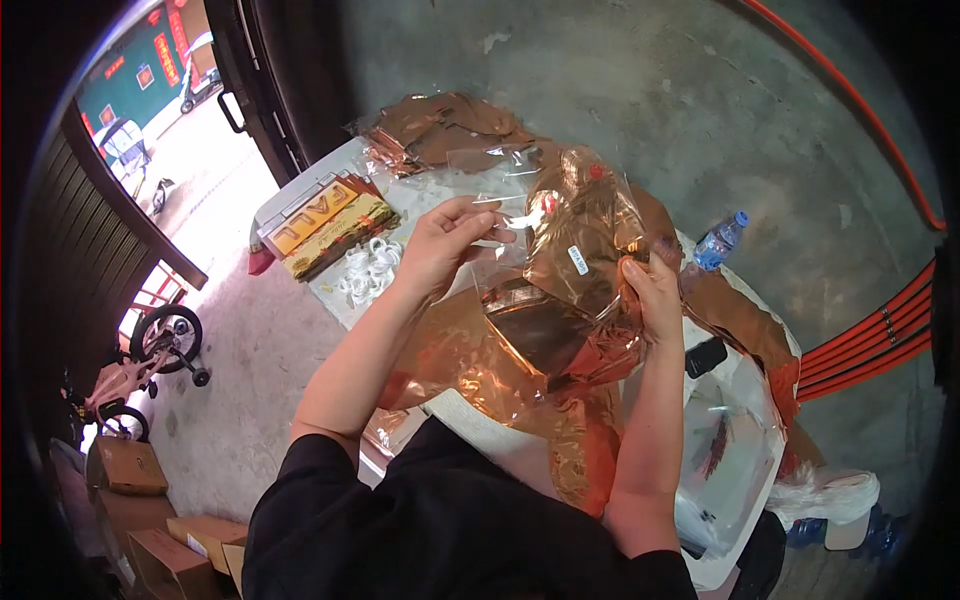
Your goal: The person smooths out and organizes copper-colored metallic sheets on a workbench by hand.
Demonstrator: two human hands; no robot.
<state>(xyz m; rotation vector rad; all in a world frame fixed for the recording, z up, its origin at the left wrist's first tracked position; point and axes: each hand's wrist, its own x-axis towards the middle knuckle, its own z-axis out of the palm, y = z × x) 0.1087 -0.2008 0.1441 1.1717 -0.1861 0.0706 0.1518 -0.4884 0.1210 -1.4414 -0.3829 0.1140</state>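
Above the table I hold a clear plastic bag [577, 262] with shiny copper-coloured foil inside, a small white label and a red mark on it. My left hand [452, 245] pinches the bag's clear edge at the left, thumb against fingers. On the other side my right hand [655, 298] grips the bag's right edge, thumb on top. Below both hands, more copper foil [470, 370] lies spread and crumpled over the table and toward my lap. White cord loops [370, 268] lie to the left of my left hand.
On the white table [285, 205] are printed "FALL" cards [330, 225], a foil pile [440, 130], a water bottle [722, 240], a black phone-like object [706, 357] and a clear tray [735, 450]. Cardboard boxes [170, 560] and a small bicycle [130, 375] stand left.
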